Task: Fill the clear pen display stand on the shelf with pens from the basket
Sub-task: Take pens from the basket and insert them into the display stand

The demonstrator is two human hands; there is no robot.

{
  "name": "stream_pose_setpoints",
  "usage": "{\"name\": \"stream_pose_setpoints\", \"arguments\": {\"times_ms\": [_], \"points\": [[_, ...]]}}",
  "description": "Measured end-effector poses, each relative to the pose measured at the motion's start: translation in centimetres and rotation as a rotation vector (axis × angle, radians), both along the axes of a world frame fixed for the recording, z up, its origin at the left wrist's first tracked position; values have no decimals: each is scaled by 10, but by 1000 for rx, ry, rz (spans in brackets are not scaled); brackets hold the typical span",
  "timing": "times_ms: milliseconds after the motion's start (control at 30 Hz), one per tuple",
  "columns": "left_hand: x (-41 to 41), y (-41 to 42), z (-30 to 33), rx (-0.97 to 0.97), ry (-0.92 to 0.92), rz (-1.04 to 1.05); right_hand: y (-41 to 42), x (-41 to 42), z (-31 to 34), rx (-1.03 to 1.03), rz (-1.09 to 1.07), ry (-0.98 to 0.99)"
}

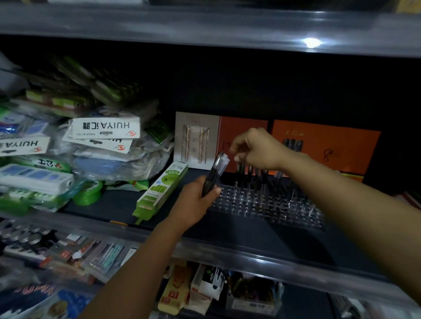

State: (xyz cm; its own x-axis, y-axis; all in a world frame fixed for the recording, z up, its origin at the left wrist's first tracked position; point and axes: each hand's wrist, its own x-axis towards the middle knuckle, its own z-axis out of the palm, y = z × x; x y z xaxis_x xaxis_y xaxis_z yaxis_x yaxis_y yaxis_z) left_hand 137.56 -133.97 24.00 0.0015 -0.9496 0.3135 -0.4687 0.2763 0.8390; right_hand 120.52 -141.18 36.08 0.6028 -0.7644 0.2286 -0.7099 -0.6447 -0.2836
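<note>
Now the left hand (195, 202) grips a pen bundle (215, 173), count unclear; the right hand (258, 149) pinches over the stand (268, 202).

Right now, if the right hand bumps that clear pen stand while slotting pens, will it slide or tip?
Probably slides: the clear pen stand looks like thin, light plastic on a smooth shelf. Tipping seems unlikely, since it sits low and wide. The few pens standing at its back could wobble. The right hand hovers over them.

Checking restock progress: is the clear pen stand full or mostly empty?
Mostly empty. The clear pen stand has a few pens upright in its back rows; the front holes show bare. The left hand holds more.
</note>
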Motion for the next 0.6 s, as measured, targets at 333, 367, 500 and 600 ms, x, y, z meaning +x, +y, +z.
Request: {"name": "stream_pose_setpoints", "arguments": {"times_ms": [333, 367, 500, 600], "points": [[-9, 9, 7, -50, -169, 89, 37, -3, 21, 113, 143, -118], [-11, 11, 8, -59, -181, 92, 40, -3, 22, 100, 149, -108], [-12, 15, 11, -51, -200, 102, 45, -3, 24, 131, 153, -103], [-6, 17, 14, -36, -225, 150, 43, -4, 26, 175, 107, -144]]}}
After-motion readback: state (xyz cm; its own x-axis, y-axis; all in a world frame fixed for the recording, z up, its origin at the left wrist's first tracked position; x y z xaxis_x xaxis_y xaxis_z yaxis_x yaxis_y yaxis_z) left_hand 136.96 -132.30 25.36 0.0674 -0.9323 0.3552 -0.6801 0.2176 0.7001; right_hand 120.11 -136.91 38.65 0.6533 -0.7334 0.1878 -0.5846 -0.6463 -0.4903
